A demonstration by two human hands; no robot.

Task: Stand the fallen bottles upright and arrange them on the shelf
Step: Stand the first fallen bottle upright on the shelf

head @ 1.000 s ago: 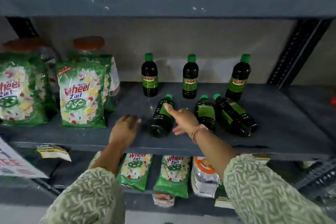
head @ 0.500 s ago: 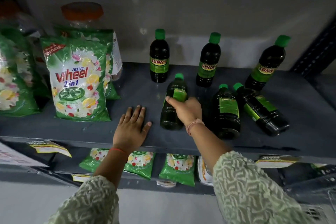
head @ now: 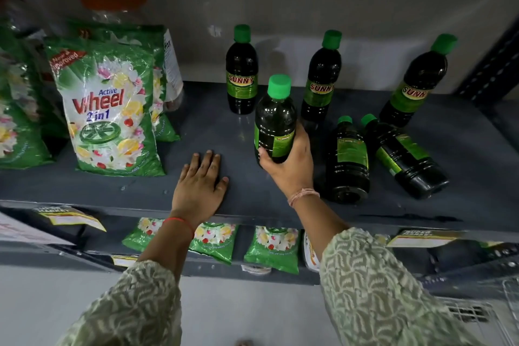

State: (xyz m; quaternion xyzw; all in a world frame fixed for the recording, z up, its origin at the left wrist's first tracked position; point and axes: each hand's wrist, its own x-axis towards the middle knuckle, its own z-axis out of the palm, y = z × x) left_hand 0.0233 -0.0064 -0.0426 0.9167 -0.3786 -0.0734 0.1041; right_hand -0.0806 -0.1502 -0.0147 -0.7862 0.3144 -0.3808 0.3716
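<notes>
Left hand (head: 200,183) flat, fingers spread, on dark grey metal shelf (head: 252,194). Right hand (head: 289,160) wrapped around dark green-capped plastic bottle (head: 275,121), held upright. Beside, two fallen bottles (head: 349,160) (head: 404,157). Behind, three standing bottles (head: 241,73) (head: 323,76) (head: 418,81).

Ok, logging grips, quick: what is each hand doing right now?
Left hand: open, flat on the grey metal shelf, holding nothing.
Right hand: closed around a dark green-capped plastic bottle.

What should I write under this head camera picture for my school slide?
Right hand stands a green-capped bottle upright on the shelf; two fallen bottles remain, left hand resting flat.
</notes>
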